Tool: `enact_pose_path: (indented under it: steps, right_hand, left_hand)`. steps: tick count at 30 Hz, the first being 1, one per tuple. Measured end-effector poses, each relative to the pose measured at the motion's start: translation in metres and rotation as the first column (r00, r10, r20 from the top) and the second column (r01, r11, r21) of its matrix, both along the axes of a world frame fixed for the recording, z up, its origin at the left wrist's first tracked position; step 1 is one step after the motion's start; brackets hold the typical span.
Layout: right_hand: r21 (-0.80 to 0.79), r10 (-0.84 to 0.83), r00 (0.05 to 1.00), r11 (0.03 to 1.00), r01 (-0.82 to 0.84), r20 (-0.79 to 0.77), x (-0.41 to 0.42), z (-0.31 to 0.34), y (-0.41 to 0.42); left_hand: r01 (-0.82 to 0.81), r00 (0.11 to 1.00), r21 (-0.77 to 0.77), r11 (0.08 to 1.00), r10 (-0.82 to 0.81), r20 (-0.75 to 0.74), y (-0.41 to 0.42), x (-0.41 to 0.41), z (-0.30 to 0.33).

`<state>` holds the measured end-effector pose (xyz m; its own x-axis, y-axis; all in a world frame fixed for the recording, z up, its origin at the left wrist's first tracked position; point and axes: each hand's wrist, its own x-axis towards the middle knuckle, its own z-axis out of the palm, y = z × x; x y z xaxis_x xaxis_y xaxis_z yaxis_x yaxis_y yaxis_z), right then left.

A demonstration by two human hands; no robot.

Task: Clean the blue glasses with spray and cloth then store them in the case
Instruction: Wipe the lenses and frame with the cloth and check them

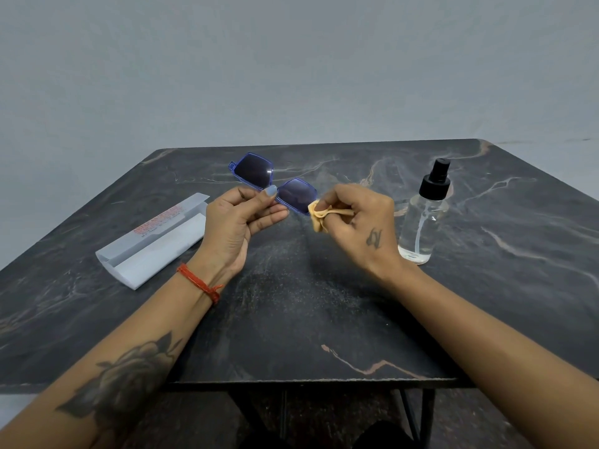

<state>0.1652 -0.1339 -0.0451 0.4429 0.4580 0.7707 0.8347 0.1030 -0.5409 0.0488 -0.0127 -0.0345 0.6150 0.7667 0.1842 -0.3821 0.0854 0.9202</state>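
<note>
The blue glasses (274, 184), with dark lenses and a translucent blue frame, are held above the table. My left hand (238, 218) pinches them at the bridge between thumb and fingers. My right hand (355, 226) pinches a small orange cloth (319, 215) against the outer edge of the right-hand lens. The clear spray bottle (424, 218) with a black pump stands upright to the right of my right hand. The white case (155, 241) lies open on the table to the left, red lettering on its flap.
The dark marble-patterned table (308, 303) has its front edge near me, with black metal legs below. A plain grey wall stands behind it.
</note>
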Motion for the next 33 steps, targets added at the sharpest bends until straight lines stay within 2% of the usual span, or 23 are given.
enact_pose_path:
  steps: [2,5,10,14,18,21,26,29,33]
  right_hand:
    - [-0.011,0.038,0.989,0.999,-0.040,-0.145,-0.001,0.003,-0.001]
    - [0.018,0.123,0.912,0.992,-0.126,-0.391,-0.001,0.008,-0.004]
    - [0.057,0.155,0.826,0.987,-0.149,-0.542,0.003,0.013,-0.005]
    - [-0.016,0.059,0.905,0.997,-0.072,-0.422,0.006,0.010,-0.005]
    - [-0.041,0.097,0.950,0.993,-0.114,-0.298,0.002,0.012,-0.007]
    - [-0.079,0.268,0.920,0.950,-0.301,-0.285,0.001,0.015,-0.010]
    - [-0.237,0.460,0.825,0.805,-0.544,-0.328,-0.003,0.014,-0.014]
    - [-0.291,0.503,0.794,0.746,-0.598,-0.341,-0.007,0.010,-0.014]
    - [-0.403,0.481,0.820,0.714,-0.572,-0.311,-0.010,0.003,-0.012]
  left_hand:
    - [-0.001,1.000,0.000,1.000,0.001,0.002,0.001,0.000,0.000]
    - [-0.005,1.000,0.004,1.000,0.005,0.014,0.001,0.000,0.000]
    - [-0.016,1.000,0.016,1.000,0.016,0.024,0.002,0.000,0.000]
    - [-0.025,0.999,0.032,0.999,0.024,0.027,0.004,0.000,-0.002]
    - [-0.029,0.999,0.052,0.998,0.028,0.019,0.005,-0.001,-0.002]
    - [-0.022,1.000,0.066,0.998,0.021,0.013,0.006,-0.002,-0.002]
    - [-0.016,1.000,0.077,0.997,0.016,0.009,0.006,-0.005,-0.002]
    - [-0.008,1.000,0.082,0.997,0.007,0.002,0.006,-0.006,-0.003]
    - [0.007,1.000,0.095,0.995,-0.007,-0.010,0.008,-0.007,-0.005]
